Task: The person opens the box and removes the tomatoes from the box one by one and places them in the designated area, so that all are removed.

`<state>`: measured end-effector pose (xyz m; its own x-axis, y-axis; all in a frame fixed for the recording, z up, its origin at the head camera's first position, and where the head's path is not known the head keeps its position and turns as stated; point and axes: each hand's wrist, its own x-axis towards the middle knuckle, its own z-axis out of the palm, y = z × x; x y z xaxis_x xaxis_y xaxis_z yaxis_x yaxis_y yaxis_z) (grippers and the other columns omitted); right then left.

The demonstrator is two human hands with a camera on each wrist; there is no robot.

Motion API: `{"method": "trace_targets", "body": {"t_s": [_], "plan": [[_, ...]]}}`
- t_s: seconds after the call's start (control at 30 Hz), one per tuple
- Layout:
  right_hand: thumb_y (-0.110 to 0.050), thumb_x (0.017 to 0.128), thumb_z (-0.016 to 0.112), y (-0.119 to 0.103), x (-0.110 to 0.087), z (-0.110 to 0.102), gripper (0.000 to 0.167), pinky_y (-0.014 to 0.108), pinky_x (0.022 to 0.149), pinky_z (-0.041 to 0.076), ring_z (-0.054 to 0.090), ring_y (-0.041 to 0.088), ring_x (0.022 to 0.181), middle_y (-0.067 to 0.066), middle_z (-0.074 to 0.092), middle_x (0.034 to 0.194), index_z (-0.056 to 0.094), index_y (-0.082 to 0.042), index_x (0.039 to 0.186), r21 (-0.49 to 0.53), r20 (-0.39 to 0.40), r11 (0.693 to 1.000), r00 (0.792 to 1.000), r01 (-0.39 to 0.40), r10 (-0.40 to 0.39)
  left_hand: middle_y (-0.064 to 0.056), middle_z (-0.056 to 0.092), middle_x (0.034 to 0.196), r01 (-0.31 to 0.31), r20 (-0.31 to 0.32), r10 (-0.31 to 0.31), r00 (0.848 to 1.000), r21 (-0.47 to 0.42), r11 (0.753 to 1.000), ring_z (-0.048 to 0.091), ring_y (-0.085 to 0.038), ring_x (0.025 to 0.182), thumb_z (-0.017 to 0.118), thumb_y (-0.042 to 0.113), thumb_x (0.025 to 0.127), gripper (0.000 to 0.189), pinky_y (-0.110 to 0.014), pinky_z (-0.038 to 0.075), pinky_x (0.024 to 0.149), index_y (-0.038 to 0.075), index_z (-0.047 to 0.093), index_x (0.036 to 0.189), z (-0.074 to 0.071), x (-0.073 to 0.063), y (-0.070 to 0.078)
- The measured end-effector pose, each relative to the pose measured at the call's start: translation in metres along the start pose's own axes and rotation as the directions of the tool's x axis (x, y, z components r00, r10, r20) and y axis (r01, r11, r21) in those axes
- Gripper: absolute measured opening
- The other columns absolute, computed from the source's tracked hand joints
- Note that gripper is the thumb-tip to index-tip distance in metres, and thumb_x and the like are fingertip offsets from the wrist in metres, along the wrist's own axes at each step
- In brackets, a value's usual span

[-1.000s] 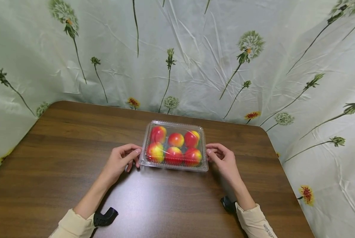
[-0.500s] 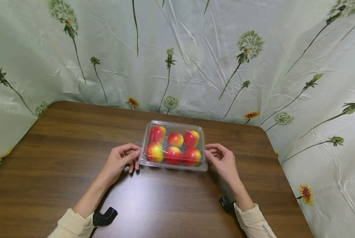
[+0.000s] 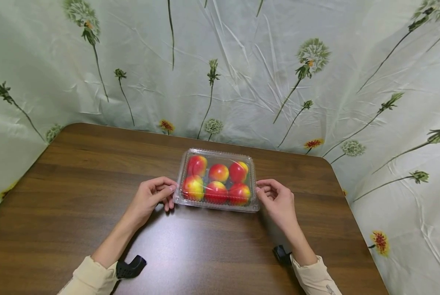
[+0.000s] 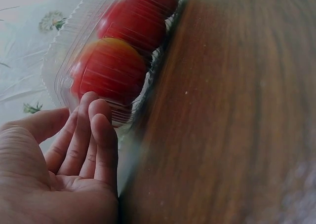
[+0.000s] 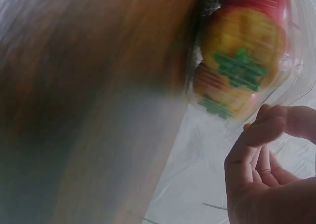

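Observation:
A clear plastic clamshell box point(image 3: 217, 207) with its lid down lies on the table, holding several red-and-yellow fruits point(image 3: 217, 191). At its left edge, my left hand point(image 3: 150, 198) pinches the rim, thumb above and the other fingers below. In the left wrist view those fingers point(image 4: 101, 150) reach the box's corner, beside a red fruit point(image 4: 111, 71). My right hand point(image 3: 280, 203) pinches the opposite edge between thumb and bent index finger. From the right wrist, green leaf-like shapes point(image 5: 242, 71) show against a yellowish fruit point(image 5: 247, 36) inside.
The brown wood-grain table point(image 3: 105, 164) has rounded far corners. Behind it and to the right hangs a pale curtain point(image 3: 242, 73) printed with dandelions. Black straps with cameras point(image 3: 131, 267) sit on both wrists, by cream sleeves.

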<state>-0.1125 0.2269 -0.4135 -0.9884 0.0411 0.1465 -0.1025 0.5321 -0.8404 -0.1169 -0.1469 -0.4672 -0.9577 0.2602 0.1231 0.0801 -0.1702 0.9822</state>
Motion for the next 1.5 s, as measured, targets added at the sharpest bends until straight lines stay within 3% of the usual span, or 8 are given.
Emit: {"method": "trace_targets", "body": {"t_s": [0.17, 0.33, 0.5, 0.73, 1.0, 1.23, 1.5], "plan": [[-0.010, 0.101, 0.070, -0.002, -0.001, -0.003, 0.021, 0.024, 0.050, 0.051, 0.060, 0.012, 0.052, 0.015, 0.070, 0.074, 0.069, -0.003, 0.120, 0.124, 0.110, 0.990, 0.993, -0.064, 0.050, -0.005, 0.070, 0.074, -0.006, 0.002, 0.006, 1.000, -0.006, 1.000, 0.065, -0.017, 0.057, 0.060, 0.003, 0.106, 0.018, -0.030, 0.057, 0.051, -0.014, 0.065, 0.110, 0.000, 0.001, -0.001], [-0.007, 0.104, 0.063, -0.005, -0.001, -0.006, 0.026, 0.023, 0.049, 0.053, 0.061, 0.013, 0.050, 0.013, 0.073, 0.075, 0.061, 0.006, 0.127, 0.281, 0.238, 0.943, 0.965, -0.179, 0.112, -0.005, 0.071, 0.075, 0.000, 0.008, 0.000, 1.000, -0.017, 1.000, 0.065, -0.016, 0.057, 0.059, 0.002, 0.106, 0.018, -0.030, 0.057, 0.050, -0.015, 0.064, 0.110, -0.001, 0.001, -0.001], [-0.005, 0.107, 0.056, -0.006, -0.001, -0.007, 0.027, 0.021, 0.050, 0.053, 0.060, 0.012, 0.052, 0.006, 0.072, 0.074, 0.058, 0.013, 0.127, 0.345, 0.318, 0.908, 0.940, -0.236, 0.124, -0.014, 0.069, 0.074, 0.012, 0.041, -0.009, 0.999, -0.061, 0.998, 0.067, -0.018, 0.057, 0.057, 0.003, 0.107, 0.019, -0.033, 0.058, 0.048, -0.013, 0.064, 0.111, -0.003, 0.000, -0.002], [-0.002, 0.106, 0.054, -0.004, -0.001, -0.004, 0.025, 0.020, 0.049, 0.053, 0.059, 0.012, 0.050, 0.006, 0.071, 0.073, 0.058, 0.014, 0.126, 0.356, 0.317, 0.907, 0.942, -0.227, 0.111, -0.013, 0.072, 0.080, 0.037, 0.171, -0.006, 0.985, -0.178, 0.983, 0.071, -0.018, 0.066, 0.050, -0.003, 0.108, 0.016, -0.031, 0.061, 0.056, -0.006, 0.062, 0.117, -0.010, 0.000, -0.003], [-0.002, 0.107, 0.054, -0.004, -0.002, -0.003, 0.026, 0.020, 0.049, 0.052, 0.059, 0.012, 0.051, 0.007, 0.070, 0.074, 0.058, 0.014, 0.126, 0.370, 0.303, 0.905, 0.948, -0.208, 0.094, -0.012, 0.075, 0.096, 0.178, 0.339, -0.067, 0.939, -0.311, 0.934, 0.077, -0.022, 0.083, 0.042, -0.007, 0.107, 0.030, -0.032, 0.065, 0.073, 0.004, 0.047, 0.134, -0.016, -0.001, -0.001], [-0.001, 0.106, 0.054, -0.006, -0.004, -0.002, 0.024, 0.020, 0.049, 0.052, 0.059, 0.012, 0.051, 0.008, 0.070, 0.074, 0.059, 0.012, 0.125, 0.372, 0.286, 0.906, 0.954, -0.199, 0.092, -0.014, 0.077, 0.101, 0.232, 0.376, -0.094, 0.922, -0.342, 0.911, 0.079, -0.027, 0.093, 0.043, -0.010, 0.104, 0.028, -0.037, 0.064, 0.087, 0.003, 0.050, 0.128, -0.017, -0.001, 0.001], [-0.001, 0.106, 0.054, -0.003, -0.004, 0.000, 0.023, 0.019, 0.046, 0.049, 0.058, 0.011, 0.049, 0.007, 0.069, 0.071, 0.059, 0.013, 0.123, 0.368, 0.274, 0.910, 0.958, -0.189, 0.088, -0.013, 0.078, 0.096, 0.251, 0.398, -0.088, 0.913, -0.379, 0.891, 0.079, -0.022, 0.089, 0.045, -0.012, 0.103, 0.023, -0.029, 0.064, 0.082, 0.002, 0.052, 0.119, -0.016, -0.001, 0.003]]}}
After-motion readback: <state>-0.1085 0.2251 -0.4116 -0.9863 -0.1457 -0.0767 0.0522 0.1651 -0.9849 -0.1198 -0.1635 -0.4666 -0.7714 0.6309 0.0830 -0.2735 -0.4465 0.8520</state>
